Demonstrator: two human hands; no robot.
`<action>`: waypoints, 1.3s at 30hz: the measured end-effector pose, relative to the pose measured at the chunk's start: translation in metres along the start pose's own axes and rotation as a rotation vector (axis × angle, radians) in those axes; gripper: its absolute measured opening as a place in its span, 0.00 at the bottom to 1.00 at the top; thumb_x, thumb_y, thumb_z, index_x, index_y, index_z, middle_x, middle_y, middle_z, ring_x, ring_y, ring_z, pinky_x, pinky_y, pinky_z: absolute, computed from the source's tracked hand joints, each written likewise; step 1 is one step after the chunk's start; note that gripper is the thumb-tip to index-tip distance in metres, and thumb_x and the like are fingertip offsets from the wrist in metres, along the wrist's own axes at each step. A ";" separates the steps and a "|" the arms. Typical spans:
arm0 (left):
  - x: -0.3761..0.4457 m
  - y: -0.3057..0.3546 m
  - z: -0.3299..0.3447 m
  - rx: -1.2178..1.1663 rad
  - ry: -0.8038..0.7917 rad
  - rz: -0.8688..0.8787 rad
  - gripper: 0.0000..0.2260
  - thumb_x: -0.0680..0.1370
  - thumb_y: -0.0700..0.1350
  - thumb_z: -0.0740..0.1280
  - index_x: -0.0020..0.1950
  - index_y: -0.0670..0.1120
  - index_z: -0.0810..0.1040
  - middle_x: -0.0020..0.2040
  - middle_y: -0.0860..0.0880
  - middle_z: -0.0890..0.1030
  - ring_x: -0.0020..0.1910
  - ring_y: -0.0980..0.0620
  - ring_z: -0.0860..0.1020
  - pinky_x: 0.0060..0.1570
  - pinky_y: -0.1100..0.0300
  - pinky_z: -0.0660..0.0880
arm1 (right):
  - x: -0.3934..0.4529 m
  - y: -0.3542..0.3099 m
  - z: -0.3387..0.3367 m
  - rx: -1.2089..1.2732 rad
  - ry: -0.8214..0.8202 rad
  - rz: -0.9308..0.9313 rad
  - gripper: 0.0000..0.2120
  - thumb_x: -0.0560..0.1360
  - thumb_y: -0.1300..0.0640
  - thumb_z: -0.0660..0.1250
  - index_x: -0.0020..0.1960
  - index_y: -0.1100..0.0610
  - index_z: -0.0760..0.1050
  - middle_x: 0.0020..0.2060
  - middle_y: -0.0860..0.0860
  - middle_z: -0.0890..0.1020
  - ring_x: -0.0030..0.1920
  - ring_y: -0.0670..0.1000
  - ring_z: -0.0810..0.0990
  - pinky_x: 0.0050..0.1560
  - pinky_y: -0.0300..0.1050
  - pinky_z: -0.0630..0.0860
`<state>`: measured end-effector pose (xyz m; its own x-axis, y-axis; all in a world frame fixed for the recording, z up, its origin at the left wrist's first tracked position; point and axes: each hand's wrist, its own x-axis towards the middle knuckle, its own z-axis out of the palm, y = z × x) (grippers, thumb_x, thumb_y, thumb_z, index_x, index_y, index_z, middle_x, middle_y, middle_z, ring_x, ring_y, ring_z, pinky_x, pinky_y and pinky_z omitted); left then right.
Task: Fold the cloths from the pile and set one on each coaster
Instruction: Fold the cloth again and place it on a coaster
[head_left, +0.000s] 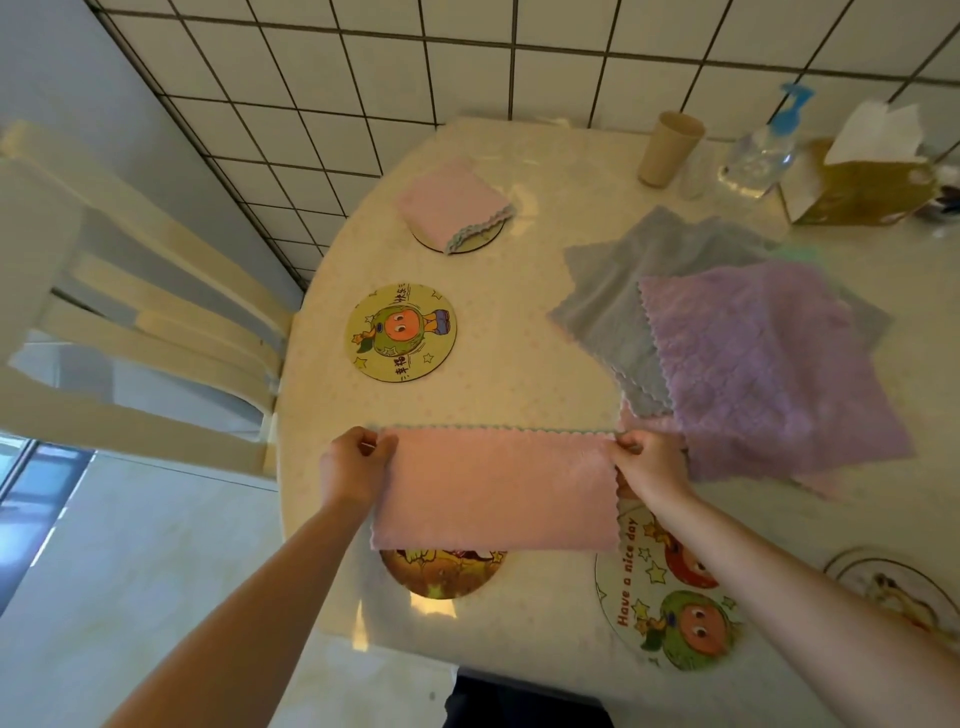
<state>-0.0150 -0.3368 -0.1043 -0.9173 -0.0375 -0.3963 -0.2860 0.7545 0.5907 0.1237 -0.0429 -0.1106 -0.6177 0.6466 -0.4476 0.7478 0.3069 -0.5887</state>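
Note:
A pink cloth (496, 491), folded in half into a long strip, hangs stretched between my hands above the table's near edge. My left hand (353, 465) pinches its upper left corner and my right hand (652, 462) pinches its upper right corner. The strip partly hides a brown coaster (441, 574). A pile of flat cloths (753, 353), grey under purple, lies to the right. At the back, a folded pink cloth (452, 202) rests on a coaster (480, 241). Bare cartoon coasters lie at mid-table (401, 332), near right (670, 608) and far right (893, 587).
A beige cup (670, 148), a clear spray bottle (761, 150) and a tissue box (862, 182) stand at the back right by the tiled wall. A cream chair (130, 291) sits left of the round table (519, 338). Floor shows at the lower left.

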 end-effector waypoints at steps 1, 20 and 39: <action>0.001 -0.001 0.000 0.002 0.002 -0.009 0.10 0.77 0.50 0.67 0.42 0.43 0.78 0.36 0.48 0.80 0.37 0.47 0.76 0.35 0.57 0.70 | 0.001 0.001 0.001 0.011 0.010 0.008 0.11 0.72 0.50 0.71 0.47 0.57 0.80 0.37 0.51 0.82 0.36 0.50 0.81 0.37 0.47 0.80; -0.109 -0.066 0.047 0.774 -0.214 1.070 0.27 0.79 0.57 0.57 0.76 0.50 0.60 0.77 0.50 0.58 0.76 0.44 0.56 0.70 0.44 0.63 | -0.117 0.047 0.040 -0.747 -0.157 -1.010 0.34 0.72 0.67 0.66 0.74 0.56 0.58 0.74 0.52 0.62 0.74 0.52 0.58 0.73 0.51 0.54; -0.088 -0.116 -0.021 0.955 -0.107 0.928 0.32 0.79 0.64 0.48 0.76 0.44 0.60 0.76 0.47 0.62 0.74 0.45 0.62 0.70 0.47 0.54 | -0.102 0.025 0.027 -1.011 -0.125 -0.971 0.32 0.53 0.71 0.53 0.57 0.60 0.72 0.57 0.58 0.72 0.56 0.58 0.74 0.48 0.52 0.76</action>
<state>0.0934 -0.4348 -0.1231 -0.6268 0.7539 -0.1970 0.7728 0.6338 -0.0332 0.1987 -0.1198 -0.0983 -0.9588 -0.1592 -0.2352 -0.1672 0.9858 0.0142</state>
